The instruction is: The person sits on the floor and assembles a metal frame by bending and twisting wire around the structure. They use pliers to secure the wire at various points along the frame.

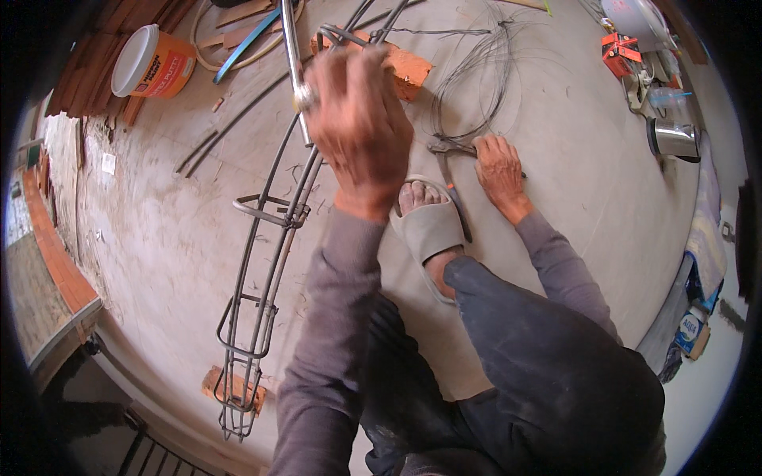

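Observation:
My left hand (pixel 357 119) is raised over the far part of a long steel rebar cage (pixel 274 230), its fingers curled and slightly blurred. What they hold, if anything, is hidden. Beside its left edge runs a shiny metal rod (pixel 291 47). My right hand (pixel 500 170) is closed around one handle of a pair of pincers (pixel 446 149) on the floor. The other handle points back beside my sandalled foot (pixel 425 210). A loose coil of thin wire (pixel 468 95) lies just beyond the pincers.
Orange bricks (pixel 409 73) (pixel 230 389) lie under both ends of the cage. Loose steel bars (pixel 230 123) lie to its left. A white-lidded orange bucket (pixel 163 67) stands by stacked brown boards at the far left. A metal cup (pixel 673 139) and boxes line the right side.

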Demonstrator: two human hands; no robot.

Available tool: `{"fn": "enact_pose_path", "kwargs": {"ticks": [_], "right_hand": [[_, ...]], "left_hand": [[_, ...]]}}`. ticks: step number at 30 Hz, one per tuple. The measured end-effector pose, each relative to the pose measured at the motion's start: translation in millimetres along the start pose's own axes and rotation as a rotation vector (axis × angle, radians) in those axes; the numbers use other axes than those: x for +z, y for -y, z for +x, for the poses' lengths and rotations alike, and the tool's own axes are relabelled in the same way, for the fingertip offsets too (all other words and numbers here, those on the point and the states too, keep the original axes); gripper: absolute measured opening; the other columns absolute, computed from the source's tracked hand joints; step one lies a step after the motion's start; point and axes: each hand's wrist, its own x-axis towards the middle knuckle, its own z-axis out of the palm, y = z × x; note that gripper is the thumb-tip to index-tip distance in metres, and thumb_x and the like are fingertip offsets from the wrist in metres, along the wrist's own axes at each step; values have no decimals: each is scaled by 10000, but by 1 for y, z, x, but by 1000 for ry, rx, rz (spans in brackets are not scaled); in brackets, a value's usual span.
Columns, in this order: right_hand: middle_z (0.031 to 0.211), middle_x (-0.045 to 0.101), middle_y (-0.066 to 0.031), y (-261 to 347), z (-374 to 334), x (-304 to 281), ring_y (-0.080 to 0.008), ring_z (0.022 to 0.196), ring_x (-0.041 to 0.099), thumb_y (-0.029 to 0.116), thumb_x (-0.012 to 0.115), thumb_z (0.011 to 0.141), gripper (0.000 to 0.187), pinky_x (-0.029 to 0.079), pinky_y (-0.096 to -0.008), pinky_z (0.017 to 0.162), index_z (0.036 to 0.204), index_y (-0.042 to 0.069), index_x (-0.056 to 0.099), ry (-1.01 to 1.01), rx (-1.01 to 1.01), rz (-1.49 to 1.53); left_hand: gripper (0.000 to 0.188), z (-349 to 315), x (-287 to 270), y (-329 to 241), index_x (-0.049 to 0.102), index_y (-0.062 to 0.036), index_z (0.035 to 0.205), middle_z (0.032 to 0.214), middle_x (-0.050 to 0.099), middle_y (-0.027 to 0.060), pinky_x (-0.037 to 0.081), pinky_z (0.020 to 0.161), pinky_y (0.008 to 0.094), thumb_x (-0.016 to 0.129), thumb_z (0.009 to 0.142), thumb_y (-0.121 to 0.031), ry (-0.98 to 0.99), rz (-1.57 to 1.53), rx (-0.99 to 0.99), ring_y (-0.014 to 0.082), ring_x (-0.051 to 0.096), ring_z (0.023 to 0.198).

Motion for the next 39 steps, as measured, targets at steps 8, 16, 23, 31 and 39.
{"fn": "enact_pose_path", "kwargs": {"ticks": [8, 16, 23, 31, 39], "right_hand": [[825, 554, -143, 0, -4, -33, -324, 717, 591, 5, 555, 769, 156, 456, -422, 620, 921, 29, 526, 98, 74, 426], [707, 486, -10, 13, 18, -117, -114, 670, 490, 24, 639, 708, 149, 407, -294, 604, 834, 41, 561, 115, 266, 927], [739, 585, 6, 27, 32, -147, -52, 504, 466, 185, 660, 777, 411, 366, -187, 434, 1144, 4, 629, 649, 512, 1582], [775, 652, -146, 29, 24, -153, -185, 577, 670, 141, 576, 804, 542, 542, -271, 436, 1300, -63, 498, 830, 573, 1805], [1114, 626, -255, -5, 65, -172, -272, 798, 731, 150, 575, 808, 685, 617, -314, 570, 1432, -71, 399, 449, 529, 1515]], "left_hand": [[263, -120, -17, -29, 630, -2, 1074, 964, 602, 180, 500, 690, 429, 716, 829, -43, 591, -422, -859, 344, 659, 866], [243, -122, 8, -48, 658, 22, 1021, 891, 672, 136, 509, 632, 351, 731, 874, -157, 616, -639, -532, 229, 651, 674], [117, -84, -7, -68, 675, 37, 934, 736, 643, 108, 490, 579, 342, 683, 889, -71, 592, -795, -606, 205, 635, 612], [113, -68, -23, -72, 676, 17, 925, 784, 638, 165, 482, 588, 388, 722, 843, -45, 559, -528, -512, 314, 641, 652], [205, -12, -30, -20, 666, -5, 997, 957, 671, 151, 497, 704, 413, 747, 811, -37, 110, -96, -349, 300, 642, 751]]}}
